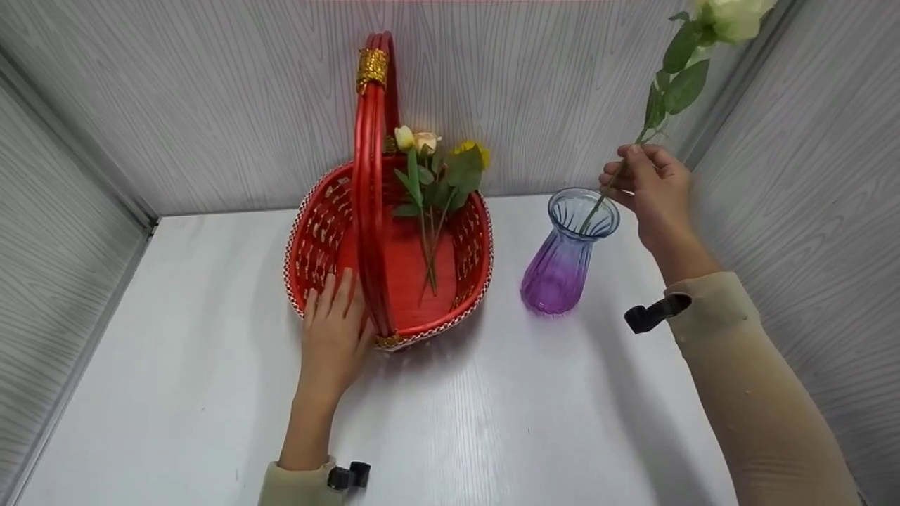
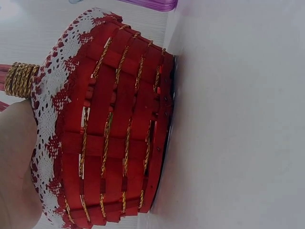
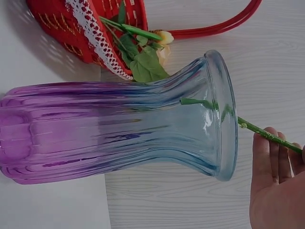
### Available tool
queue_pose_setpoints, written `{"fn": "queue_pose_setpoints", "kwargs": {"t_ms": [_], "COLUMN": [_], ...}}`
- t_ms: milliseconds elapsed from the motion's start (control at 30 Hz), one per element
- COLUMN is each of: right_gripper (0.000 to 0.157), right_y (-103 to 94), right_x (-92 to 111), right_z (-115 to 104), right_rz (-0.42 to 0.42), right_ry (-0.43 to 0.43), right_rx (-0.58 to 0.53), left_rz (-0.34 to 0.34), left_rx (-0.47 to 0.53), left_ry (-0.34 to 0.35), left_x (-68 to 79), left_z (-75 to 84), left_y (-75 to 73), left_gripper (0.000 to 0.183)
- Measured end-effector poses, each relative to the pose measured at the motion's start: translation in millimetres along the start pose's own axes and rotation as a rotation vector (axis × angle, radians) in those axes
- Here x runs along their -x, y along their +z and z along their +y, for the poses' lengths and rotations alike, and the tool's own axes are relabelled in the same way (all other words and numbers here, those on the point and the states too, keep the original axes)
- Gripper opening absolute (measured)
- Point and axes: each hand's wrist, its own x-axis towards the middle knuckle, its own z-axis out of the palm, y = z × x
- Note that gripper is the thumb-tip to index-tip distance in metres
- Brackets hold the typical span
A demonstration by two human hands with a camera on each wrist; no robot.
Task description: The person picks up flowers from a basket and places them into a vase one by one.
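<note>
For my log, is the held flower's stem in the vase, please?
Partly in: the stem ends within the blue upper part of the vase, while the right hand holds it outside.

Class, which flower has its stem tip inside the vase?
The pale flower held by the right hand; the other three flowers are in the red basket.

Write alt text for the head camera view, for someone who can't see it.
A person's right hand holds a long-stemmed pale flower, its lower end inside the mouth of a blue-to-purple glass vase. The left hand rests over the near rim of a red handled basket with other flowers inside, on a white table.
</note>
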Motion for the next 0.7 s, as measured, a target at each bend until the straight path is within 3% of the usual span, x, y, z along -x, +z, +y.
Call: {"fn": "queue_pose_setpoints", "kwargs": {"t_ms": [433, 700], "right_gripper": [0.026, 0.022], "right_y": [6.0, 9.5], "right_x": [-0.3, -0.7], "right_z": [2.6, 6.1], "right_rz": [-0.012, -0.082], "right_ry": [-0.02, 0.002], "right_rx": [0.086, 0.183], "left_rz": [0.035, 0.014], "left_rx": [0.008, -0.003], "left_ry": [0.017, 0.01], "left_x": [1.4, 1.1], "left_z": [0.5, -0.8], "left_y": [1.9, 0.3], "left_gripper": [0.067, 0.067]}}
